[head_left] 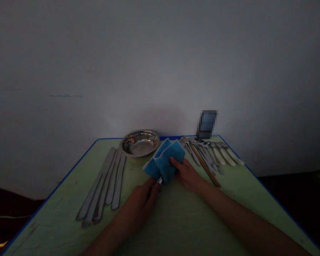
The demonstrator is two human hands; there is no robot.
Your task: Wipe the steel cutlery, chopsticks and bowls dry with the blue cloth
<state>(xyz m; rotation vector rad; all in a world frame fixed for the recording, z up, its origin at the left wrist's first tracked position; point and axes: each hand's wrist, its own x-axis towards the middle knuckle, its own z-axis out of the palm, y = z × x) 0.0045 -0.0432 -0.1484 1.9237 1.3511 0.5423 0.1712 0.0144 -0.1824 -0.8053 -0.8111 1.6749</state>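
Note:
My right hand (188,174) is closed around a folded blue cloth (164,160) in the middle of the green table (176,220). My left hand (144,199) pinches the end of a thin metal utensil (159,181) whose other end is wrapped inside the cloth. Only a short shiny bit of that utensil shows between my left fingers and the cloth.
Several long metal knives (106,185) lie in a row at the left. A steel bowl (140,143) sits at the back. Several spoons and other cutlery (210,156) are laid out at the right, behind them a blurred dark object (206,124) against the wall.

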